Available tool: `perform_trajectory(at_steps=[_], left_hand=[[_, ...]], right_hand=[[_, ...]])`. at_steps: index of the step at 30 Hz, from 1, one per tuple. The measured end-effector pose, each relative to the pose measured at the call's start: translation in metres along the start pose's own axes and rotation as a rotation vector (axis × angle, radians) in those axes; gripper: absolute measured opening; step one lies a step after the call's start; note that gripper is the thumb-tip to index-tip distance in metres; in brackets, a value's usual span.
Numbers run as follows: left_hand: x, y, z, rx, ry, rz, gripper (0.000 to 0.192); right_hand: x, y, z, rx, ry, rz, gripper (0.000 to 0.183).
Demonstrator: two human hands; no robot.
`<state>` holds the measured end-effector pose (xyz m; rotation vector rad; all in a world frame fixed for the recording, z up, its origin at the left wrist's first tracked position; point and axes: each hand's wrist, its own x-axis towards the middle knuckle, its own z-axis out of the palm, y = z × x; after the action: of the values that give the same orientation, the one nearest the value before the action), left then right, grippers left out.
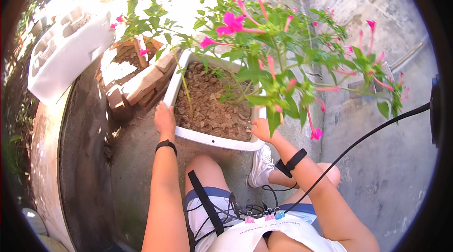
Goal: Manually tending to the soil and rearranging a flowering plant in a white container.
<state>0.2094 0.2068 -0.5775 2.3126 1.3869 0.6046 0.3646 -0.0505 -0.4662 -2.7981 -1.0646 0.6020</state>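
Note:
In front of me stands a white rectangular planter (212, 140) filled with dry, crumbly brown soil (208, 110). My left hand (165, 119) grips its left rim, thumb on the inner side. My right hand (263, 129) is curled over the front right corner. A thin greyish tool (247, 125) seems to poke out of that fist against the soil; its shape is hard to make out. A four o'clock plant (279, 60) with magenta trumpet flowers leans over the planter's right side, partly covering the rim. One bare yellow-green stem (185, 89) rises at the left of the soil.
Left of the planter, stacked bricks (143, 85) ring a tree bed. A white foam box with pockets (70, 53) rests on a low concrete wall (47, 145). A black cable (368, 137) crosses on the right. My white shoe (261, 167) is by the planter's front right corner.

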Motion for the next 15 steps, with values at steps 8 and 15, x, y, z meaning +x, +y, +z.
perform_trajectory(at_steps=[8, 15], left_hand=[[-0.001, -0.002, -0.006, -0.003, -0.104, 0.033, 0.032], [0.001, 0.001, -0.001, 0.13, -0.126, -0.02, 0.039]], right_hand=[[-0.032, 0.045, -0.007, 0.087, 0.046, 0.187, 0.02], [-0.01, 0.041, 0.008, 0.009, -0.071, 0.232, 0.024]])
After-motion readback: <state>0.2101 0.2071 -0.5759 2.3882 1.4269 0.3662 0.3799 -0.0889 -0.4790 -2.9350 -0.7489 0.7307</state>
